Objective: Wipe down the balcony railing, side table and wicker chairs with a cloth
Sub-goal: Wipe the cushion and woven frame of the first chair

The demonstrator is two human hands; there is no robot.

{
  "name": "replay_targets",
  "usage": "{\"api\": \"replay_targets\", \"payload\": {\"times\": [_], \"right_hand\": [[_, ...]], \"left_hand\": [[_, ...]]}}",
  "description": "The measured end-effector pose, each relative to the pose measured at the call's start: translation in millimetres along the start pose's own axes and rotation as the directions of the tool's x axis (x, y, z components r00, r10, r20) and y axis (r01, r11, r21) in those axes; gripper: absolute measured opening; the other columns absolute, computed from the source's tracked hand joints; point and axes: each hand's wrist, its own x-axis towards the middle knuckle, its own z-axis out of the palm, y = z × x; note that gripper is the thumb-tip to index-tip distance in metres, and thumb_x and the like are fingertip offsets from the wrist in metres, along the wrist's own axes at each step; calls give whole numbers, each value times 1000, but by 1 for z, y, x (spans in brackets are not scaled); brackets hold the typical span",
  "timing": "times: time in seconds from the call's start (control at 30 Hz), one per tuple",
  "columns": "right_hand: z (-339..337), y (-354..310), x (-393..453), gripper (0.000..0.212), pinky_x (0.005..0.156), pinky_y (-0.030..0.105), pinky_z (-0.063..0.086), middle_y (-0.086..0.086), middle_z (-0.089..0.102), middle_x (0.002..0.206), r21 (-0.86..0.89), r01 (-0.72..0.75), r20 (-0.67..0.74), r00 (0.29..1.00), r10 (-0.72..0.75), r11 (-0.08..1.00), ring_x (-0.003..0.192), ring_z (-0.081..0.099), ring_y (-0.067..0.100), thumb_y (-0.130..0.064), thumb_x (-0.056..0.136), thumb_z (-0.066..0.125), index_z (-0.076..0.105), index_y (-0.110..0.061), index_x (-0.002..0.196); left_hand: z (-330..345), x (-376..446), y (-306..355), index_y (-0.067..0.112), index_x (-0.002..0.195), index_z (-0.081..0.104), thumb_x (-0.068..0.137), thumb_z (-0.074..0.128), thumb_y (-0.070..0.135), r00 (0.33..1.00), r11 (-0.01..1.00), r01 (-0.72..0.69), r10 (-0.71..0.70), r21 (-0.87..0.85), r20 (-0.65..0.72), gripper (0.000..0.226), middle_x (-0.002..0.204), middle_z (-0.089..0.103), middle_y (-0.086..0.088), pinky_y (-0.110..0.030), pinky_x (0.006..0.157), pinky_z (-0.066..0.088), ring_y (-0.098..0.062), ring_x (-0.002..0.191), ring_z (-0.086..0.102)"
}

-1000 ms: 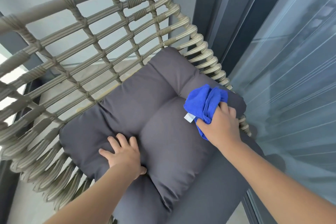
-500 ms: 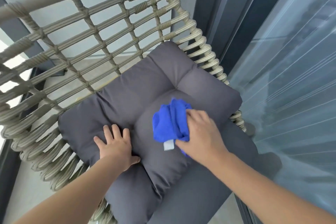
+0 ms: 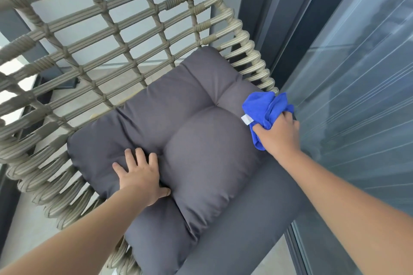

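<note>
My right hand [image 3: 278,135] sweeps the bunched cloth [image 3: 264,107] back to the cushion's [image 3: 201,140] far edge — another pass done; left hand [image 3: 139,176] presses flat, fingers spread.

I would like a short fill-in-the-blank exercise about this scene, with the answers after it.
1. The right hand grips a cloth whose colour is ____.
2. The left hand presses flat on the grey ____.
3. The chair frame is made of woven ____.
4. The cloth's small tag is ____ in colour.

Answers: blue; cushion; wicker; white

home balcony: wicker chair [image 3: 138,35], glass door [image 3: 357,73].
</note>
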Motion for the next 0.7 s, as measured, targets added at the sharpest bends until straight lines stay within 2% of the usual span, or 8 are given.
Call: {"api": "replay_targets", "payload": {"times": [0.17, 0.3, 0.37, 0.47, 0.53, 0.63, 0.7], "right_hand": [[-1, -17, -34, 59, 98, 50, 46, 3, 52, 126, -36, 91, 28, 996, -90, 995, 117, 45, 39, -39, 83, 73, 52, -21, 135], [7, -30, -72, 58, 90, 48, 48, -2, 54, 121, -107, 245, 83, 968, -237, 964, 113, 47, 34, -42, 79, 75, 55, -22, 130], [11, -32, -91, 60, 87, 45, 49, -5, 55, 120, -121, 378, 122, 923, -364, 918, 113, 48, 30, -46, 75, 75, 57, -23, 128], [8, -29, -104, 62, 87, 41, 50, -10, 55, 126, -110, 606, 193, 791, -581, 788, 117, 48, 24, -49, 73, 73, 58, -25, 129], [-1, -22, -92, 62, 87, 42, 52, -9, 56, 126, -116, 657, 198, 750, -631, 744, 117, 51, 24, -47, 72, 72, 59, -23, 128], [-20, -12, -54, 45, 84, 42, 50, -3, 58, 110, -107, 594, 111, 804, -585, 797, 105, 56, 30, -45, 74, 65, 60, -20, 111], [-33, -5, -25, 31, 76, 34, 41, -1, 53, 92, -65, 478, 27, 878, -478, 876, 89, 56, 34, -35, 73, 72, 52, -22, 92]], "left_hand": [[0, 0, -1, 19, 157, 9, 79, 66, 76, 1000, 1000, 0, 0, -4, 1, 112, 163, 1, -16, -68, 119, 15, -46, 154, -8], [-1, -1, -1, 19, 157, 8, 80, 65, 76, 1000, 1000, 4, -4, 7, 18, 112, 164, 0, -16, -68, 120, 14, -46, 155, -9], [-1, -1, -1, 19, 157, 8, 79, 65, 77, 1000, 1000, 5, -5, 9, 20, 112, 163, -1, -16, -68, 120, 15, -46, 155, -9], [-1, -1, -1, 20, 157, 8, 79, 64, 78, 1000, 1000, 9, -9, 17, 22, 112, 163, -1, -16, -67, 120, 16, -45, 155, -9], [-2, 0, -1, 21, 156, 9, 79, 63, 78, 1000, 1000, 0, -1, 17, 15, 110, 163, -1, -15, -66, 120, 16, -45, 155, -9], [-2, -1, -1, 21, 156, 10, 79, 64, 78, 1000, 1000, 0, 0, 19, 20, 110, 163, 0, -15, -67, 119, 17, -45, 155, -8], [-3, 0, 1, 21, 155, 10, 79, 64, 78, 1000, 1000, 3, -4, 27, 29, 110, 162, 1, -16, -67, 119, 17, -46, 154, -7]]}}
